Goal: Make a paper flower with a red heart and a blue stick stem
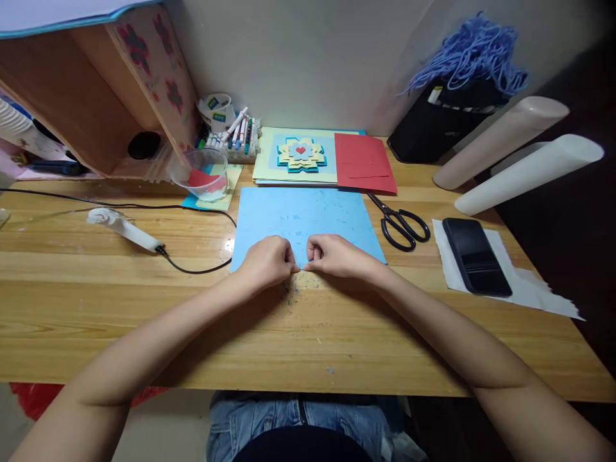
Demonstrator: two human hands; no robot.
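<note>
A light blue paper sheet lies flat on the wooden table in front of me, with small darker flecks scattered over it. My left hand is closed in a pinch at the middle of the sheet's near edge. Just beside it, my right hand pinches the same edge, the two thumb tips almost meeting. Any smaller piece between the fingertips is too small to make out. Black-handled scissors rest right of the sheet, their blade tips by the red paper.
Behind the sheet is a layered paper flower with a red heart. A clear plastic cup and markers stand back left. A corded white glue gun lies left. At right are a phone, paper rolls and a black bag.
</note>
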